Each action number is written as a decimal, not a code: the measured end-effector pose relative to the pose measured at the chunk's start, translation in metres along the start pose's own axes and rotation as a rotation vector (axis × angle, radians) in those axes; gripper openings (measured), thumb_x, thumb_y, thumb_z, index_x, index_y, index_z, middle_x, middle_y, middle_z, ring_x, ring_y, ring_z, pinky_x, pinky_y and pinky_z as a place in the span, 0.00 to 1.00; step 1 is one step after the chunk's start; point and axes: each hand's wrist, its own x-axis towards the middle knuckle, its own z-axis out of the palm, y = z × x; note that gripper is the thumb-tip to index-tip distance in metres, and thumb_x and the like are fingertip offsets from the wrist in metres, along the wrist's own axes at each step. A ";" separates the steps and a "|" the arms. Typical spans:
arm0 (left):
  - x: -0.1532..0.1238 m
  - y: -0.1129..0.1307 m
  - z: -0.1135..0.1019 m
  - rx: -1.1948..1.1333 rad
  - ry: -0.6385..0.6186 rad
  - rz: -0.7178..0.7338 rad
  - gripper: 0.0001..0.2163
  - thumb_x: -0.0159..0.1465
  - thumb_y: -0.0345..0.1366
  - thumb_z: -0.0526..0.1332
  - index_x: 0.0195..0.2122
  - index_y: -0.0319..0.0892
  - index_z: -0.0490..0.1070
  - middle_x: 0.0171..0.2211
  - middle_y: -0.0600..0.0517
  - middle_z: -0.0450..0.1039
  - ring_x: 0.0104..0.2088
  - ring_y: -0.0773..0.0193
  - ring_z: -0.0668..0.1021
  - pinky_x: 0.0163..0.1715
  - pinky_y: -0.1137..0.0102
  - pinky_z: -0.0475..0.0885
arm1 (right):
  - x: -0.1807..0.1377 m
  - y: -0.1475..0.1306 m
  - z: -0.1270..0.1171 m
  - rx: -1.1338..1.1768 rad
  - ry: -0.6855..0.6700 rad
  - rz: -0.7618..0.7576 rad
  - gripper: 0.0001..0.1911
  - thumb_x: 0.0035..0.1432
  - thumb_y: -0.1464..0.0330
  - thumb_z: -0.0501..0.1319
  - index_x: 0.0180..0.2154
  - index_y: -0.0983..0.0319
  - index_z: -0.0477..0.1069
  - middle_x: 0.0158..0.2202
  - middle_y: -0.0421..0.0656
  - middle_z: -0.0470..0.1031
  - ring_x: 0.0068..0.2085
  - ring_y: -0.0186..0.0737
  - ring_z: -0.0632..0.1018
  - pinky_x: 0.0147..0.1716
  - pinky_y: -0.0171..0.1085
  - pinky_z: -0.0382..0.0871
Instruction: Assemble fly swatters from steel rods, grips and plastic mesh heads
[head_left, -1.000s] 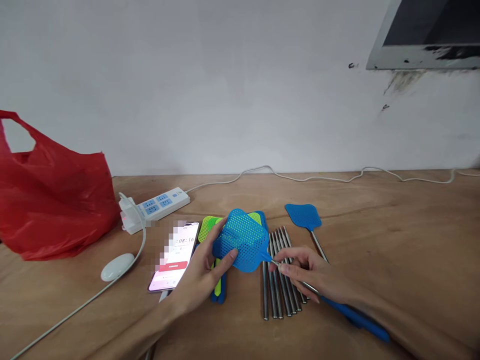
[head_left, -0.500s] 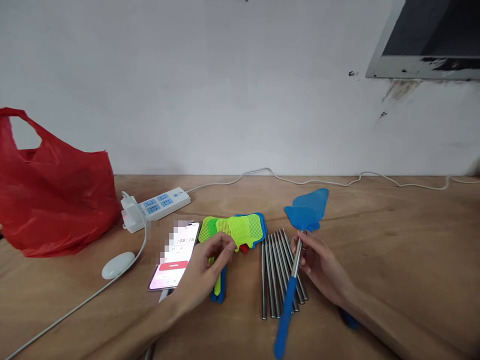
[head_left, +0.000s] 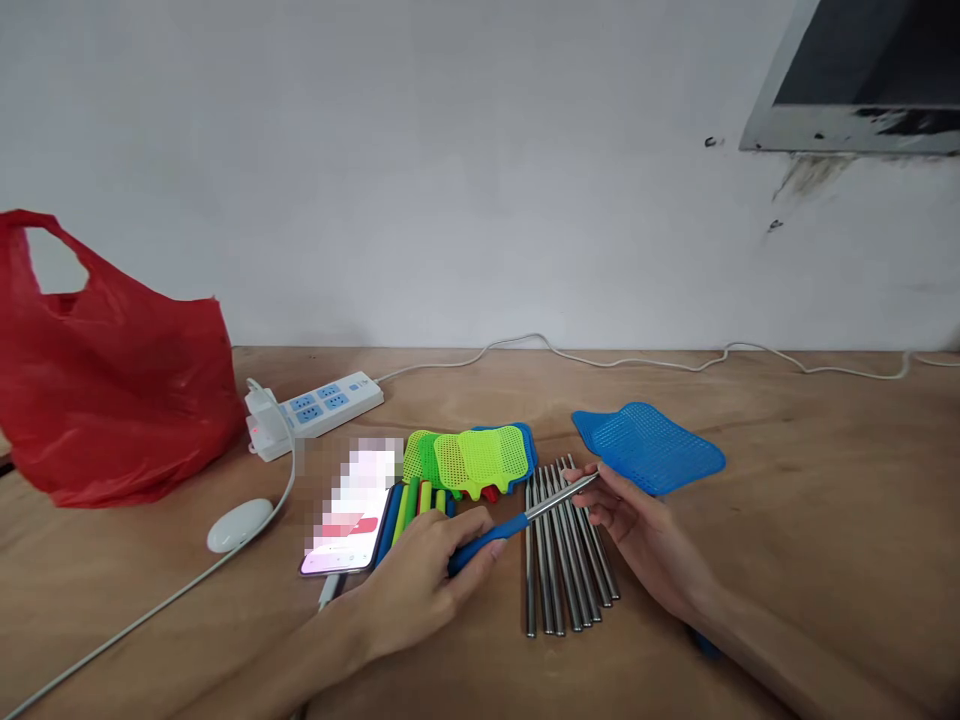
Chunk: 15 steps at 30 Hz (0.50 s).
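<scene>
My left hand [head_left: 442,565] is closed around the blue grip of a fly swatter handle [head_left: 517,525], whose metal rod slants up to the right. The fingers of my right hand [head_left: 637,520] pinch the rod's thin far end. Just behind those fingers are overlapping blue mesh fly swatter heads [head_left: 652,450]; my fingers hide whether the rod joins one. Below the rod, several metal rods [head_left: 562,570] lie side by side on the table. Yellow-green swatter heads [head_left: 484,460] are stacked to their left, above coloured handle grips [head_left: 405,515] partly covered by my left hand.
A lit phone [head_left: 356,510] lies left of the grips, plugged into a cable. Farther left are a white mouse-shaped device [head_left: 238,526], a power strip [head_left: 322,410] and a red plastic bag [head_left: 127,390]. A white cord [head_left: 622,362] runs along the wall. Something blue [head_left: 705,643] shows beneath my right forearm.
The handle has swung from steep to slanting, its blue grip moving up and left into my left hand, which has closed on it. The blue mesh now spreads farther right.
</scene>
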 end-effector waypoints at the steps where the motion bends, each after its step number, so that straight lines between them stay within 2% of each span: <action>1: 0.000 0.000 0.000 0.011 -0.001 0.002 0.17 0.74 0.46 0.47 0.34 0.43 0.66 0.24 0.56 0.64 0.25 0.64 0.68 0.26 0.69 0.56 | 0.001 0.000 -0.001 -0.011 0.021 -0.016 0.15 0.42 0.57 0.77 0.30 0.59 0.82 0.33 0.41 0.83 0.30 0.33 0.81 0.26 0.26 0.75; 5: -0.002 -0.002 0.000 0.083 0.002 -0.001 0.16 0.74 0.45 0.46 0.38 0.44 0.67 0.27 0.55 0.68 0.26 0.62 0.71 0.28 0.68 0.57 | 0.002 0.005 -0.003 -0.039 0.070 -0.083 0.15 0.39 0.59 0.79 0.28 0.59 0.82 0.26 0.38 0.79 0.28 0.32 0.77 0.24 0.27 0.73; 9: -0.002 -0.003 -0.001 0.123 -0.002 -0.006 0.16 0.74 0.45 0.46 0.37 0.44 0.67 0.26 0.54 0.68 0.26 0.61 0.71 0.28 0.68 0.57 | 0.002 0.009 -0.005 -0.082 0.070 -0.075 0.17 0.37 0.57 0.79 0.26 0.61 0.81 0.23 0.38 0.77 0.27 0.33 0.75 0.23 0.29 0.72; 15: -0.004 0.002 -0.003 0.101 -0.035 -0.009 0.15 0.73 0.45 0.47 0.36 0.44 0.66 0.27 0.53 0.69 0.28 0.61 0.71 0.29 0.68 0.58 | -0.001 0.008 -0.003 -0.213 -0.026 -0.118 0.16 0.45 0.55 0.75 0.30 0.60 0.81 0.24 0.39 0.76 0.26 0.35 0.74 0.22 0.33 0.71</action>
